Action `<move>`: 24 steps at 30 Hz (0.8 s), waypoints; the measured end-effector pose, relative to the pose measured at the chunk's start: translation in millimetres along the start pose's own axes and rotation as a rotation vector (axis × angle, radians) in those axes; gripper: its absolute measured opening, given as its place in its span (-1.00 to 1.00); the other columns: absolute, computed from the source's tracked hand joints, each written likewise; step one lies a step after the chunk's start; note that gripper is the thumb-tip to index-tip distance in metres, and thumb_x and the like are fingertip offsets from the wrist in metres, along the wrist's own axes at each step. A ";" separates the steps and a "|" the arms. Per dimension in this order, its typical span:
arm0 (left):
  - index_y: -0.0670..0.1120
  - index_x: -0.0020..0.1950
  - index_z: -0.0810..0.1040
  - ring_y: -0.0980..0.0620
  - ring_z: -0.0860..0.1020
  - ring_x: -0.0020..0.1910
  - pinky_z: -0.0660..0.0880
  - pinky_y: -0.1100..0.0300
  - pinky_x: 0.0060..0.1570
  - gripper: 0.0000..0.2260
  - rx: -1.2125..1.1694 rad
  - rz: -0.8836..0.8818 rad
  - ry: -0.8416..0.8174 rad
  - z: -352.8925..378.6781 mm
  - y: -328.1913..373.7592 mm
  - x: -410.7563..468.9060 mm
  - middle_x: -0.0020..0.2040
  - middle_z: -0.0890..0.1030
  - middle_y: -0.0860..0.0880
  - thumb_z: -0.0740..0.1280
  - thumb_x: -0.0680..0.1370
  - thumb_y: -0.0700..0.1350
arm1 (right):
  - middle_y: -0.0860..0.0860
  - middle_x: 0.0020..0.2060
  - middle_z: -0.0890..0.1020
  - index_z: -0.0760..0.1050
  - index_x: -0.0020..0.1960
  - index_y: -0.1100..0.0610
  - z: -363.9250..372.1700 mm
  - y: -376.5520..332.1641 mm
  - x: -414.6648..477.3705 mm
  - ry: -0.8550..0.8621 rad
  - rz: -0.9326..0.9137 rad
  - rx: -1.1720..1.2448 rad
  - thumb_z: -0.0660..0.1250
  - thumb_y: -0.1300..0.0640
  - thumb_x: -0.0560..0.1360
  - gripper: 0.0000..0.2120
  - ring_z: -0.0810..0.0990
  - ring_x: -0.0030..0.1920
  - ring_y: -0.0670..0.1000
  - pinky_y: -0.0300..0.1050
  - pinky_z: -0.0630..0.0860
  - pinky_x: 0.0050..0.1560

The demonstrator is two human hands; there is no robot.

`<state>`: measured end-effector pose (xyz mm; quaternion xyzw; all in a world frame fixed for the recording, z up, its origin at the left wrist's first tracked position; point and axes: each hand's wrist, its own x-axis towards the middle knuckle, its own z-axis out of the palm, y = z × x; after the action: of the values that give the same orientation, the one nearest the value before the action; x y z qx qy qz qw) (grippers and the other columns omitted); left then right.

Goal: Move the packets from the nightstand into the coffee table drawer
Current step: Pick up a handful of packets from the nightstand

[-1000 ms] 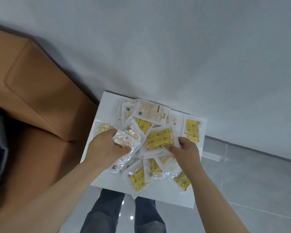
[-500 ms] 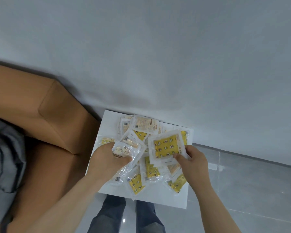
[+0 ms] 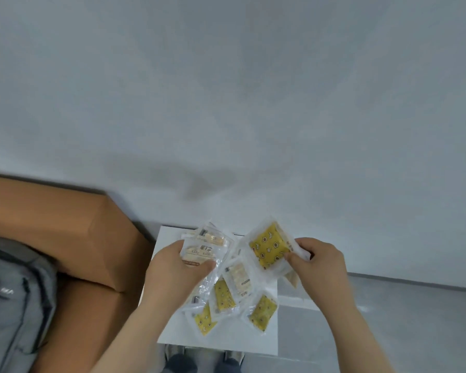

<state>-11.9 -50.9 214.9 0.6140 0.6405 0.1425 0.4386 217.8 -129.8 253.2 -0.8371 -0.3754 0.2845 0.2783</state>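
Note:
A white nightstand [image 3: 226,343] stands against the wall, with several clear packets [image 3: 234,300] lying on its top, some yellow-patterned, some beige. My left hand [image 3: 172,273] grips a bunch of clear beige-labelled packets [image 3: 207,246], lifted above the left side of the top. My right hand [image 3: 320,262] pinches a stack with a yellow-patterned packet [image 3: 269,246] on its face, raised over the right side. The coffee table drawer is out of view.
A tan sofa arm [image 3: 73,232] sits directly left of the nightstand, with a grey backpack [image 3: 14,300] on the seat. The plain wall [image 3: 226,103] rises behind. Grey tiled floor [image 3: 414,319] stretches to the right. My shoes [image 3: 202,359] show under the front edge.
Both hands have lifted their bunches of packets up off the pile. The camera has tilted upward, so the nightstand sits lower in view and fewer packets lie on it.

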 end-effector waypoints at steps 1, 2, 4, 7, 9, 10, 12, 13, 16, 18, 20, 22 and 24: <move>0.12 -0.15 0.59 0.25 0.60 -0.22 0.56 0.20 -0.19 -0.83 -0.002 0.016 0.003 -4.0 8.0 -4.3 -0.26 0.65 0.20 0.51 0.33 0.07 | 0.11 -0.33 0.63 0.62 -0.25 0.13 -8.8 -5.0 -4.8 0.009 -0.008 -0.015 0.37 0.25 0.38 -0.92 0.57 -0.26 0.11 0.00 0.51 -0.27; 0.12 -0.16 0.58 0.24 0.60 -0.21 0.56 0.19 -0.18 -0.83 -0.004 0.033 0.004 -7.9 15.8 -8.1 -0.25 0.65 0.19 0.51 0.33 0.06 | 0.09 -0.33 0.64 0.63 -0.26 0.12 -16.8 -10.1 -9.6 0.015 -0.012 -0.026 0.36 0.26 0.37 -0.90 0.57 -0.26 0.10 0.00 0.51 -0.26; 0.11 -0.15 0.57 0.22 0.60 -0.19 0.56 0.17 -0.16 -0.82 -0.002 0.076 -0.010 -16.8 29.5 -14.6 -0.24 0.65 0.17 0.52 0.34 0.04 | 0.00 -0.32 0.66 0.64 -0.28 0.05 -30.5 -20.4 -21.6 0.030 -0.008 -0.019 0.37 0.26 0.38 -0.84 0.59 -0.26 0.00 -0.04 0.52 -0.23; 0.08 -0.15 0.57 0.22 0.60 -0.19 0.56 0.16 -0.15 -0.82 0.020 0.153 -0.049 -31.9 47.5 -18.9 -0.23 0.65 0.16 0.52 0.34 0.04 | -0.07 -0.30 0.66 0.60 -0.33 -0.08 -42.7 -33.8 -41.4 0.085 0.009 0.000 0.38 0.25 0.38 -0.76 0.60 -0.28 -0.08 -0.10 0.53 -0.25; 0.07 -0.16 0.57 0.22 0.60 -0.20 0.56 0.16 -0.15 -0.82 0.036 0.204 -0.078 -41.1 55.9 -18.5 -0.23 0.65 0.16 0.52 0.34 0.05 | -0.09 -0.31 0.66 0.58 -0.34 -0.13 -45.3 -41.2 -54.1 0.122 0.024 0.006 0.37 0.24 0.38 -0.73 0.60 -0.29 -0.10 -0.11 0.53 -0.27; 0.07 -0.16 0.57 0.22 0.60 -0.20 0.55 0.17 -0.16 -0.82 0.052 0.234 -0.092 -45.3 59.5 -17.8 -0.23 0.65 0.16 0.51 0.34 0.05 | -0.12 -0.31 0.66 0.57 -0.34 -0.16 -45.8 -44.7 -61.1 0.148 0.036 0.017 0.37 0.24 0.38 -0.70 0.60 -0.29 -0.12 -0.13 0.53 -0.27; 0.08 -0.18 0.56 0.24 0.58 -0.21 0.52 0.20 -0.21 -0.81 0.088 0.292 -0.114 -51.8 66.3 -17.5 -0.25 0.64 0.17 0.51 0.34 0.08 | -0.15 -0.30 0.66 0.56 -0.34 -0.20 -45.9 -50.4 -74.8 0.198 0.062 0.055 0.37 0.26 0.38 -0.65 0.60 -0.27 -0.13 -0.11 0.56 -0.24; 0.08 -0.19 0.56 0.24 0.58 -0.22 0.51 0.22 -0.24 -0.81 0.096 0.321 -0.130 -54.2 69.9 -17.9 -0.25 0.64 0.17 0.51 0.33 0.08 | -0.15 -0.30 0.66 0.56 -0.35 -0.22 -46.2 -52.7 -83.0 0.228 0.076 0.076 0.37 0.27 0.38 -0.63 0.60 -0.27 -0.13 -0.09 0.58 -0.22; 0.09 -0.19 0.56 0.25 0.57 -0.24 0.48 0.24 -0.27 -0.81 0.125 0.399 -0.182 -54.3 83.6 -22.4 -0.26 0.63 0.17 0.52 0.33 0.07 | -0.15 -0.30 0.65 0.57 -0.34 -0.21 -50.9 -52.1 -104.1 0.289 0.121 0.109 0.38 0.27 0.38 -0.64 0.60 -0.29 -0.10 -0.08 0.58 -0.24; 0.10 -0.17 0.58 0.28 0.56 -0.24 0.45 0.27 -0.29 -0.81 0.152 0.451 -0.225 -49.4 94.9 -28.8 -0.26 0.63 0.18 0.52 0.32 0.09 | -0.14 -0.31 0.64 0.57 -0.34 -0.20 -57.4 -46.6 -117.3 0.323 0.149 0.111 0.37 0.26 0.39 -0.66 0.58 -0.31 -0.07 -0.20 0.51 -0.33; 0.10 -0.17 0.59 0.29 0.56 -0.25 0.41 0.30 -0.31 -0.81 0.177 0.494 -0.276 -40.0 106.3 -36.8 -0.26 0.64 0.18 0.52 0.32 0.10 | -0.11 -0.32 0.63 0.56 -0.34 -0.19 -66.0 -36.6 -131.1 0.365 0.188 0.125 0.36 0.26 0.40 -0.67 0.55 -0.30 -0.05 -0.32 0.40 -0.44; 0.11 -0.16 0.60 0.29 0.57 -0.25 0.44 0.28 -0.29 -0.81 0.195 0.527 -0.325 -25.7 117.6 -46.5 -0.26 0.65 0.19 0.52 0.32 0.11 | -0.09 -0.33 0.62 0.57 -0.33 -0.17 -77.9 -24.0 -145.8 0.416 0.228 0.139 0.35 0.25 0.40 -0.68 0.53 -0.34 -0.06 -0.34 0.35 -0.46; 0.11 -0.16 0.60 0.26 0.58 -0.24 0.51 0.22 -0.24 -0.81 0.220 0.566 -0.376 -6.9 129.2 -58.3 -0.25 0.65 0.19 0.51 0.32 0.12 | -0.10 -0.31 0.63 0.62 -0.27 -0.13 -91.4 -8.8 -162.1 0.460 0.276 0.160 0.35 0.24 0.42 -0.73 0.55 -0.33 -0.07 -0.29 0.41 -0.39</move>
<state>60.3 -75.1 334.6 0.8261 0.3645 0.0731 0.4234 186.1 -275.5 365.0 -0.8981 -0.1613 0.1510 0.3802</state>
